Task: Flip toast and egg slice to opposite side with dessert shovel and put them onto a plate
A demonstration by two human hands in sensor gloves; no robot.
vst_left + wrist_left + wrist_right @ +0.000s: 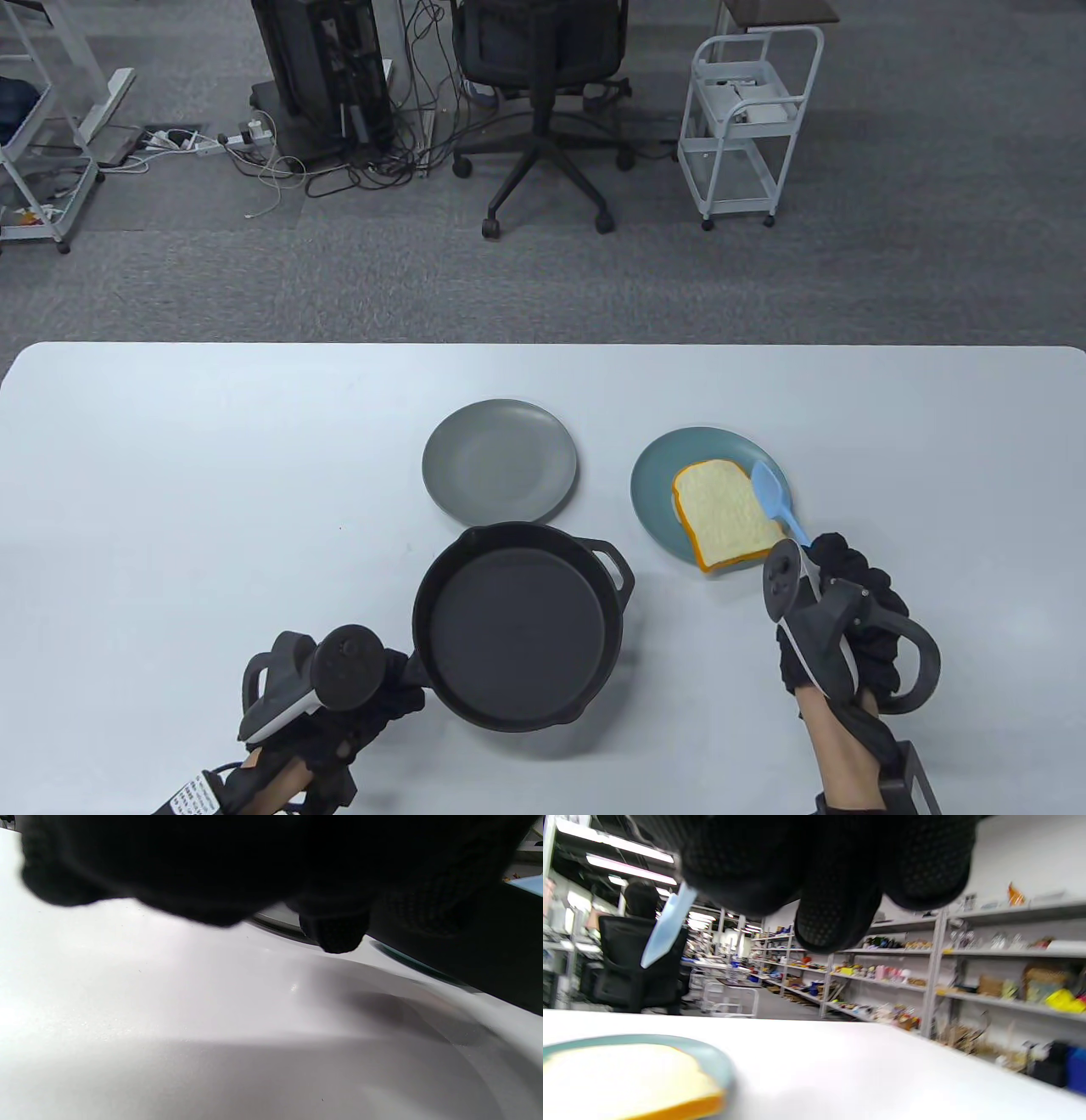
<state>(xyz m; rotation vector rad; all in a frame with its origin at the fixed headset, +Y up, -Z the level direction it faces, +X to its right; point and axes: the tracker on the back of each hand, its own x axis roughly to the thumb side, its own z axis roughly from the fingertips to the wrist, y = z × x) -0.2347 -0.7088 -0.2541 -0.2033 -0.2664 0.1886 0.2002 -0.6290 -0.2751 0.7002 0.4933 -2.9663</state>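
Near edge of counter [170, 441]: left hand [339, 696] curled round handle of black skillet [517, 624]. Right hand [848, 620] closed on blue dessert shovel [774, 501], blade over the toast [725, 514]. Toast lies on teal plate [653, 475], right of centre. Grey plate [501, 458] beyond skillet.

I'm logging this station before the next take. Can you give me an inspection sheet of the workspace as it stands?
Surface: white table, no spills seen.
Job's things: toast on blue plate; grey plate and black pan bare; egg slice not seen.
Clutter: nothing seen.
Hands: left hand holds the pan's handle; right hand grips blue shovel above the toast.
Cables: tangle on the floor.
Surroundings: office chair, white cart, stocked shelves.
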